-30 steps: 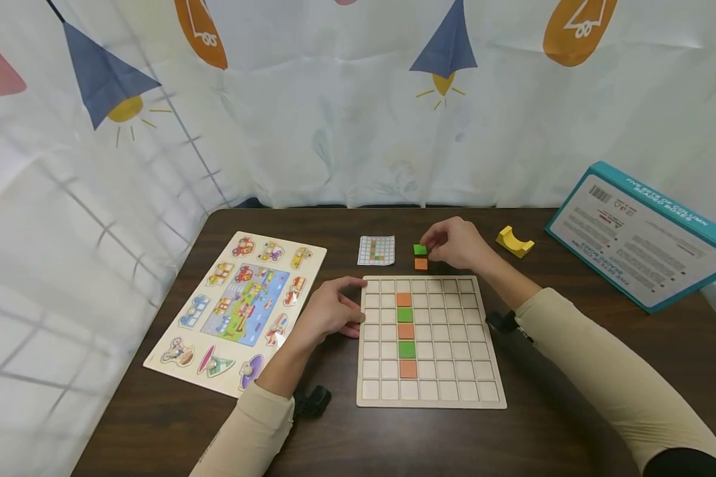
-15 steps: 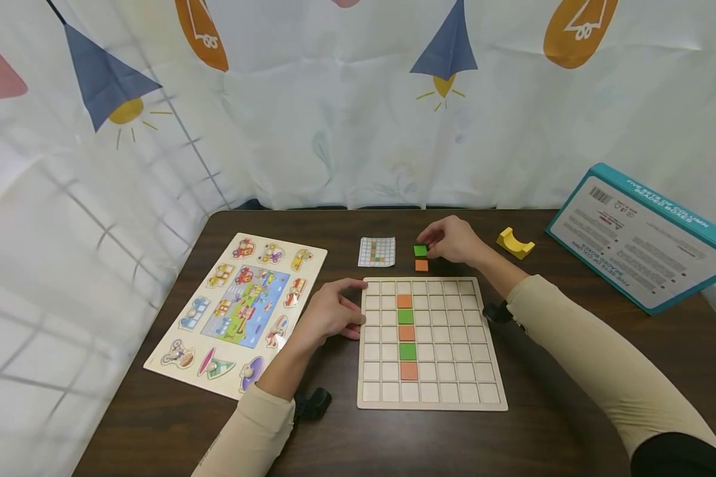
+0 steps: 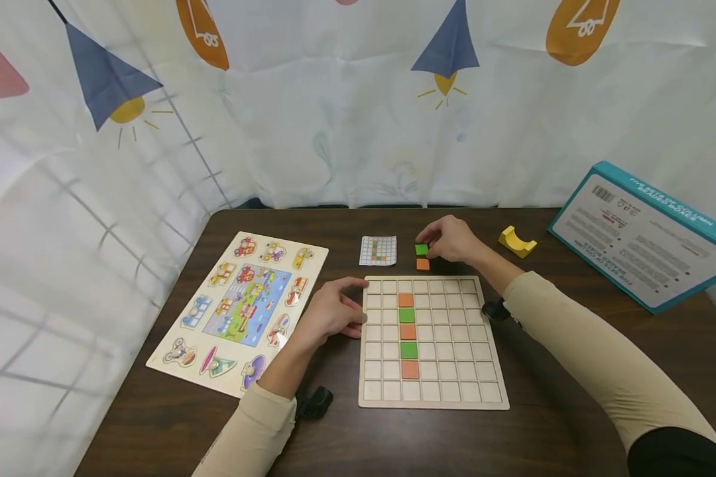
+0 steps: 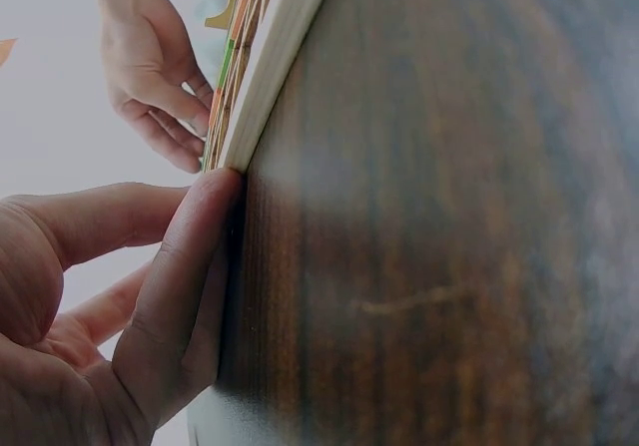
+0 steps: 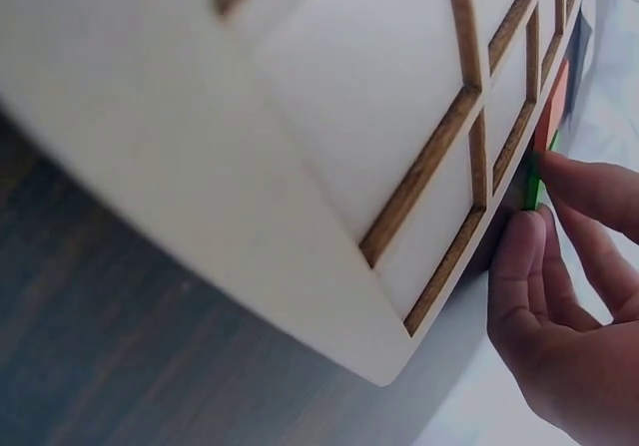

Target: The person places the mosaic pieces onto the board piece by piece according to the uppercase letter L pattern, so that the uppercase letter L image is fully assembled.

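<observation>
A wooden grid board (image 3: 447, 332) lies flat on the table, with one column of alternating orange and green square tiles in it. At its left edge my left hand (image 3: 332, 310) touches the rim with the fingertips; the left wrist view shows a fingertip against the board's side. Beyond the board's far edge, my right hand (image 3: 453, 240) pinches a loose green tile (image 3: 421, 250) between thumb and finger, as the right wrist view also shows. Just nearer than it lies a loose orange tile (image 3: 422, 264). A small printed pattern card (image 3: 378, 250) lies to their left.
A picture puzzle board (image 3: 181, 315) with vehicle pieces lies at the left. At the back right is a yellow arched block (image 3: 516, 242), and beside it a teal-edged box (image 3: 644, 245) leans at the table's right side. A printed curtain (image 3: 334, 132) hangs behind the table.
My right hand has shifted very slightly left at the green tile, and its sleeve has moved a little with it. My left hand stays at the board's edge.
</observation>
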### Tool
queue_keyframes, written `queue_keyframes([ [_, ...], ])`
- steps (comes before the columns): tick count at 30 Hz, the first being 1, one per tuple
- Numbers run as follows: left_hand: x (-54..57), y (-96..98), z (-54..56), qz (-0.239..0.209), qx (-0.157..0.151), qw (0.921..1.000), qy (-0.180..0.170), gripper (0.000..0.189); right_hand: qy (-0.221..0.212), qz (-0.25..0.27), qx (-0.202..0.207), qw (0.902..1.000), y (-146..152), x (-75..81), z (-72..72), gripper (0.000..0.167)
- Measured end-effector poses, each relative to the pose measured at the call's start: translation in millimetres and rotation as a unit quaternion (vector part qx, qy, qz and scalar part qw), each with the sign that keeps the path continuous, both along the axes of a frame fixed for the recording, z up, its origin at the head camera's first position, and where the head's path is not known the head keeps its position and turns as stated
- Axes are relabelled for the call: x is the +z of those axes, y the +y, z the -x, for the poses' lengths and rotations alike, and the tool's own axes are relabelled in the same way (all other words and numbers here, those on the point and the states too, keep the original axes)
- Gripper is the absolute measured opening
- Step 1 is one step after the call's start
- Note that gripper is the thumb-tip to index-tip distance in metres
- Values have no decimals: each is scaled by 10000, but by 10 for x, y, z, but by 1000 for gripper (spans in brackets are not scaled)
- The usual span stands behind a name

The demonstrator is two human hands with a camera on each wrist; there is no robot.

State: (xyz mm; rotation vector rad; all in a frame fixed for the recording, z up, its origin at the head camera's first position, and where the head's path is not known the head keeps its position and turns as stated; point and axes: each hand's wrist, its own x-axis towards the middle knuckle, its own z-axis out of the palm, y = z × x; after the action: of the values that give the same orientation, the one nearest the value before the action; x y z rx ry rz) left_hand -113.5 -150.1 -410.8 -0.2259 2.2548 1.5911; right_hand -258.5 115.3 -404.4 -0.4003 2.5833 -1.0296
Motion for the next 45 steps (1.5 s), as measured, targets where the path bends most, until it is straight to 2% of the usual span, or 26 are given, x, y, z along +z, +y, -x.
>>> queue_keyframes([
  [21, 28, 23, -7, 30, 0, 10000, -23, 64, 450, -478, 276, 9975, -44, 13, -43, 29],
  [37, 15, 16, -14, -56, -43, 10000, -17, 64, 523, -358, 149, 9979, -13, 55, -126, 29],
  [45, 20, 5, -13, -57, -12, 10000, -33, 65, 353, -302, -39, 9989, 13, 107, -182, 29],
])
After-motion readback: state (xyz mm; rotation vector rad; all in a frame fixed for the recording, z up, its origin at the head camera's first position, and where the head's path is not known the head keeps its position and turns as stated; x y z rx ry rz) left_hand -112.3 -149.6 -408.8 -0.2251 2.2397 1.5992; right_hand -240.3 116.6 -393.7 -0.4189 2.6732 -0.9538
